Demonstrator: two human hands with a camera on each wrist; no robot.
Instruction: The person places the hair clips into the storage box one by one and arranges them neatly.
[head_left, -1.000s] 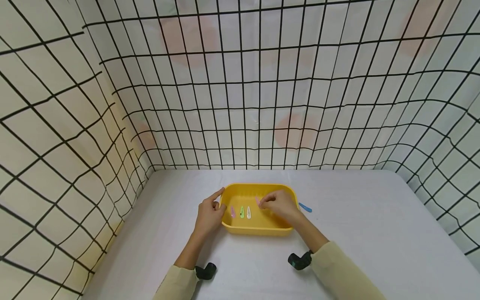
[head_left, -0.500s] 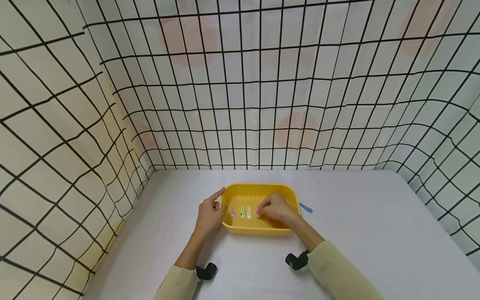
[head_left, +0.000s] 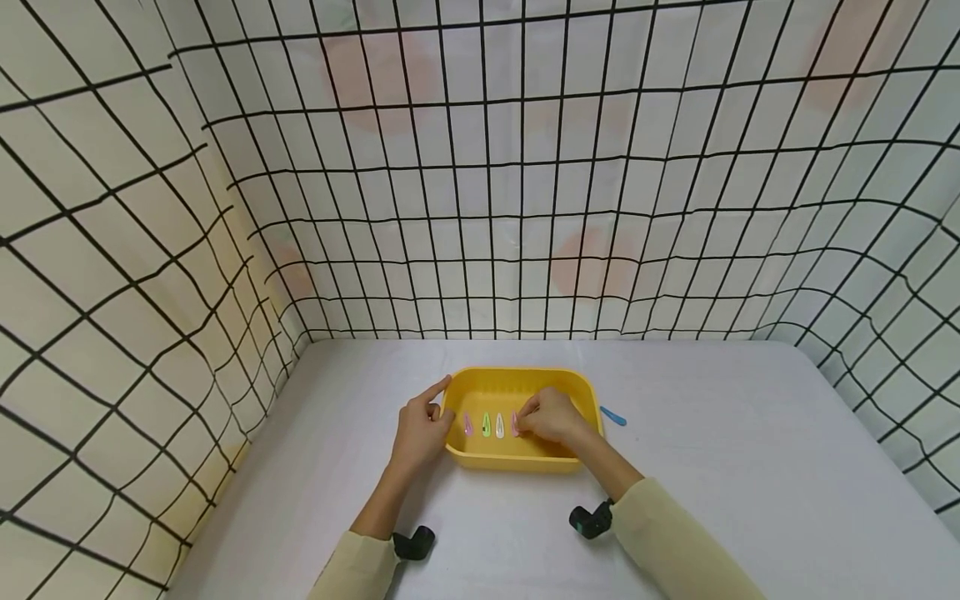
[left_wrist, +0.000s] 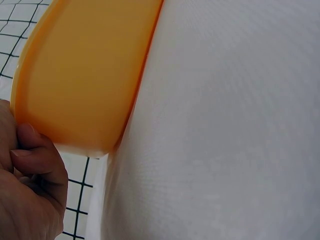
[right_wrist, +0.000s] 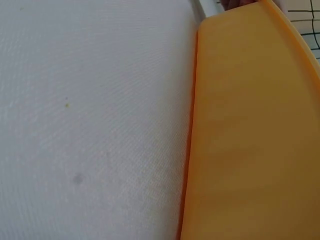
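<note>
A yellow plastic tray [head_left: 517,464] sits on the white tabletop. My left hand [head_left: 422,429] grips its left rim, thumb over the edge and index finger stretched along the side; the left wrist view shows the other fingers curled against the tray's outer wall [left_wrist: 85,75]. Inside lies a row of snap hair clips: a purple-pink one [head_left: 468,424], a green one [head_left: 487,424] and a white one [head_left: 499,426]. Right of these, my right hand [head_left: 555,415] pinches a pink hair clip [head_left: 514,424] against the tray floor, all roughly parallel. The right wrist view hides that hand behind the tray wall.
A blue hair clip [head_left: 613,415] lies on the table [head_left: 750,467] just outside the tray's right end. White walls with a black grid [head_left: 517,192] stand behind the table and at both sides. Each wrist carries a small black camera [head_left: 591,520].
My right hand has lowered the pink clip and drawn it toward me, from tilted near the tray's back to upright in line beside the white one. The left hand stays on the rim.
</note>
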